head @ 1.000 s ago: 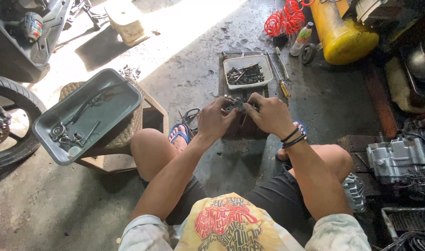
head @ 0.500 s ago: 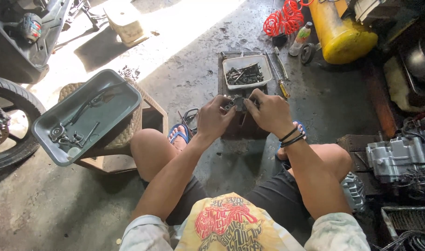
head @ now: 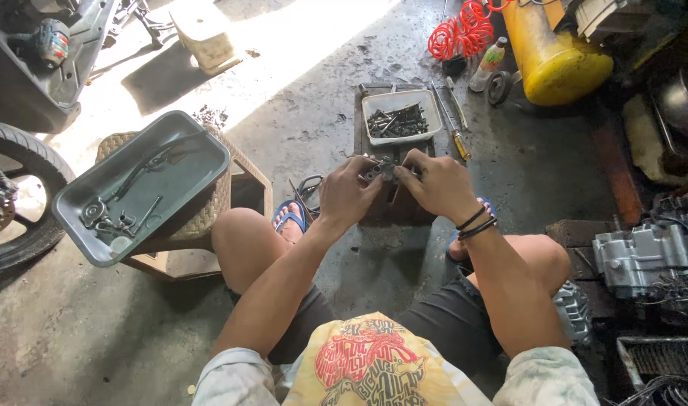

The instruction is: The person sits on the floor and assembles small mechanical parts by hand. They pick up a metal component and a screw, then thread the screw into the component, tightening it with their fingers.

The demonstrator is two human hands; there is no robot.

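The person squats on a stained concrete floor [head: 299, 120] hemmed in on most sides: a grey tray [head: 201, 162] of small parts on a wicker stool [head: 231, 199] at nine o'clock, a motorbike wheel [head: 17, 162] beyond it, an engine block [head: 645, 259] at three o'clock, and a yellow tank [head: 554, 56] with a red coiled hose [head: 457, 34] at one o'clock. The freest floor lies toward eleven o'clock, in the sunlit patch. At twelve o'clock a white tray of bolts [head: 427, 120] sits just past the hands. The left hand [head: 348, 195] and right hand [head: 438, 184] meet over a dark wooden block [head: 393, 203], both curled nearly closed, fingertips pinching a small metal part [head: 380, 171] between them.
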